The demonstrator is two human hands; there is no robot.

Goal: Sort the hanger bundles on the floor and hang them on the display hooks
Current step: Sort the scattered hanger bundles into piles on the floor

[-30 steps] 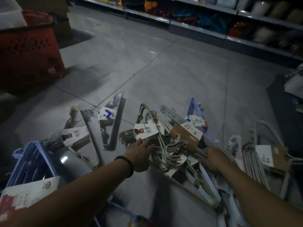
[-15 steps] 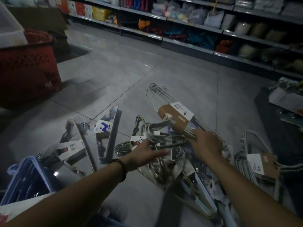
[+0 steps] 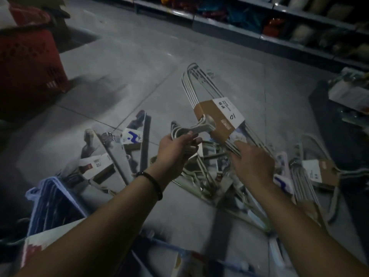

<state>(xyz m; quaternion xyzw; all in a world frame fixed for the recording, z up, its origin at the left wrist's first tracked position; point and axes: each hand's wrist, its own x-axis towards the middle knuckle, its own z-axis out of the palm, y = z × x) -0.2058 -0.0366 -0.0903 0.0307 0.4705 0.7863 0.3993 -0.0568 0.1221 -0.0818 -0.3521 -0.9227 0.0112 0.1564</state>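
A bundle of white hangers (image 3: 199, 88) with a brown cardboard sleeve (image 3: 217, 114) is lifted off the grey floor, tilted up and away from me. My left hand (image 3: 177, 146) is closed around its hook ends. My right hand (image 3: 253, 162) grips the bundle's lower bars just below the sleeve. Under my hands lies a tangled pile of several more hanger bundles (image 3: 207, 176). Another brown-sleeved white bundle (image 3: 319, 172) lies at the right. A metal hanger bundle (image 3: 135, 136) with a blue-and-white label lies to the left. No display hooks are visible.
A red basket (image 3: 30, 62) stands at far left. A blue plastic hanger bundle (image 3: 52, 204) sits near my left forearm. Store shelves (image 3: 279, 23) with goods run along the back. Boxes and a dark mat (image 3: 339, 116) lie at right.
Both hands have taken the brown-sleeved white bundle out of the pile and raised it; my left hand moved from the pile onto its hooks, and the camera leaned in closer.
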